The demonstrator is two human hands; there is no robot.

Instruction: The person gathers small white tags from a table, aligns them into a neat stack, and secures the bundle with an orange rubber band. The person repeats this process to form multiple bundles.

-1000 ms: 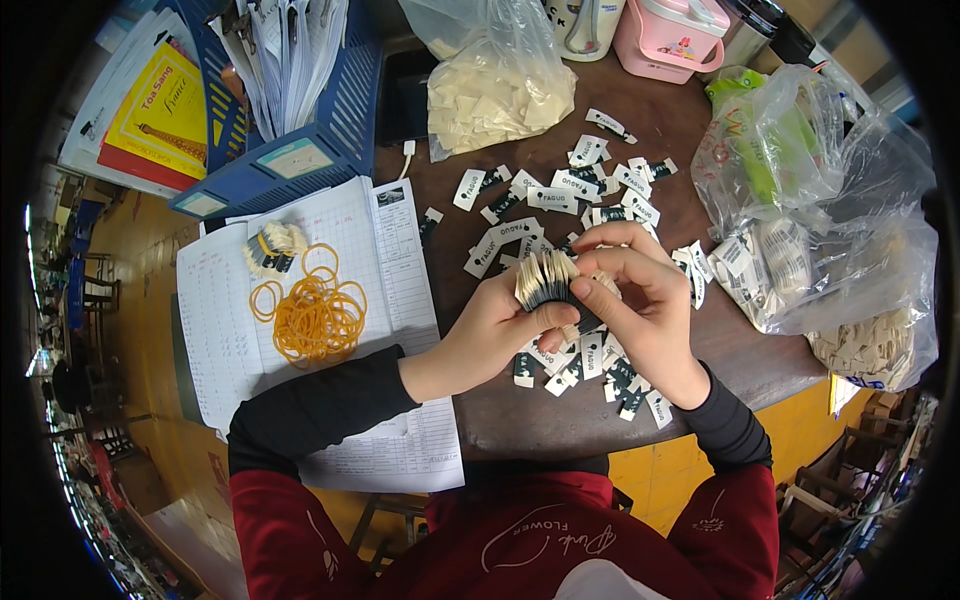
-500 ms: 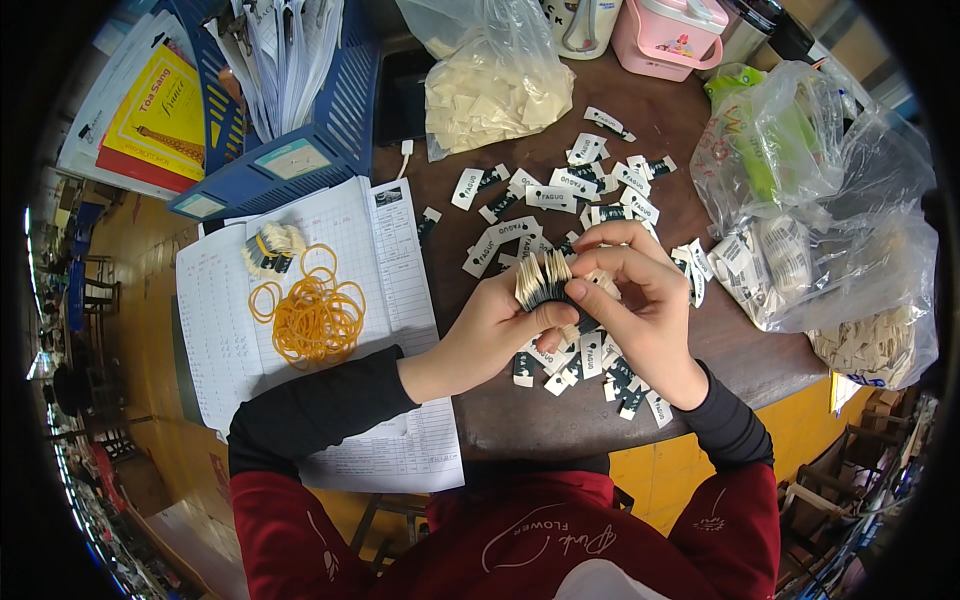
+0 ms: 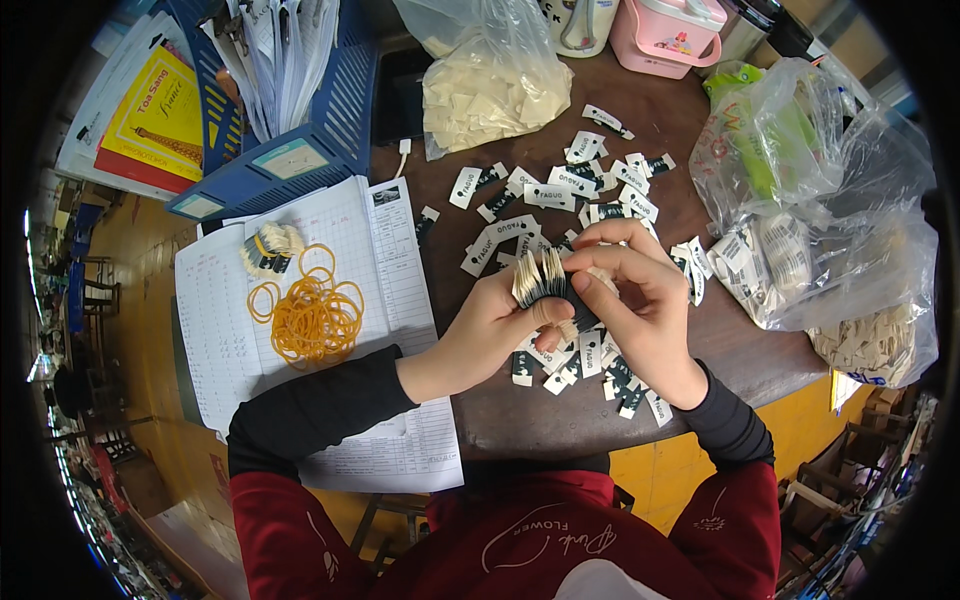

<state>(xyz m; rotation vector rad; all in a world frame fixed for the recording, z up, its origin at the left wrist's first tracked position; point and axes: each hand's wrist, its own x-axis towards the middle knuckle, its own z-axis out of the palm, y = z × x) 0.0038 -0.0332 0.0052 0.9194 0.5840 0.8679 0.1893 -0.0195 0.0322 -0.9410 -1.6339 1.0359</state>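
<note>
Between my hands is a thick stack of small fabric labels [image 3: 541, 282], cream on the upper edges and dark green lower down, fanned apart. My left hand [image 3: 490, 325] is closed round its left side, the thumb lying across the front. My right hand [image 3: 645, 310] pinches the stack's right side between thumb and fingers. Beneath and around the hands, loose white and dark green labels [image 3: 549, 196] are scattered over the brown table [image 3: 500, 405]. A banded bundle of labels [image 3: 273, 249] lies at the left, beside a heap of orange rubber bands [image 3: 316, 322].
Written sheets [image 3: 225, 345] lie under the rubber bands. A blue file rack [image 3: 290, 165] holds papers at the back left. A clear bag of cream labels [image 3: 495, 100] stands behind the scattered ones. Plastic bags [image 3: 850, 230] fill the right side, near a pink box [image 3: 665, 40].
My right thumb and fingers have shifted slightly on the stack, and the gap in the fanned labels looks a little different. Both arms stay nearly where they were.
</note>
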